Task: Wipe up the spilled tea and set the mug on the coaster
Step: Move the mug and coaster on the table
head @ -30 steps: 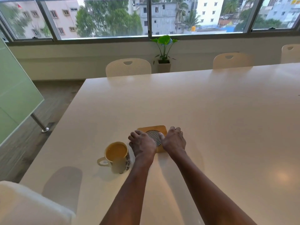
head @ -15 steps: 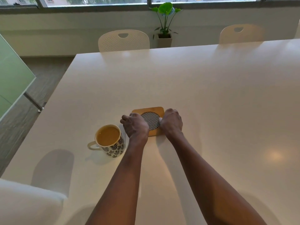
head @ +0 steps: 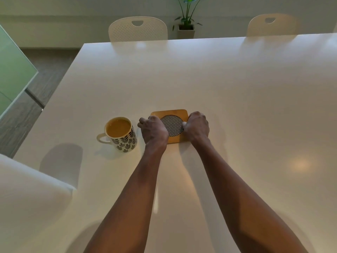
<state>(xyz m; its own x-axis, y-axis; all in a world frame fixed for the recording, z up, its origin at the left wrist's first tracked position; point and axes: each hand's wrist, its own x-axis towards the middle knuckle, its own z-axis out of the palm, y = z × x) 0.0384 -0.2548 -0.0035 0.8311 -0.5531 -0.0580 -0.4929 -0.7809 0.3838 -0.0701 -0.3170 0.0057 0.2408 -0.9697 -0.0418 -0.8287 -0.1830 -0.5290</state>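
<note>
A square wooden coaster (head: 171, 114) with a round patterned centre lies flat on the white table (head: 237, 92). My left hand (head: 154, 129) grips its left edge and my right hand (head: 197, 126) grips its right edge, fingers curled. A white mug (head: 121, 134) with a dark leaf pattern stands upright just left of my left hand, full of milky tea, handle pointing left. No spill or cloth shows in view.
Two white chairs (head: 137, 29) (head: 269, 24) stand at the table's far edge, and a potted plant (head: 186, 24) sits against the wall behind them. A white chair back (head: 27, 198) is at my near left. A green glass panel (head: 12, 70) stands on the left.
The view has tilted down and closer to the table. Both hands stay on the coaster's two sides, fingers curling tighter. The mug has not moved.
</note>
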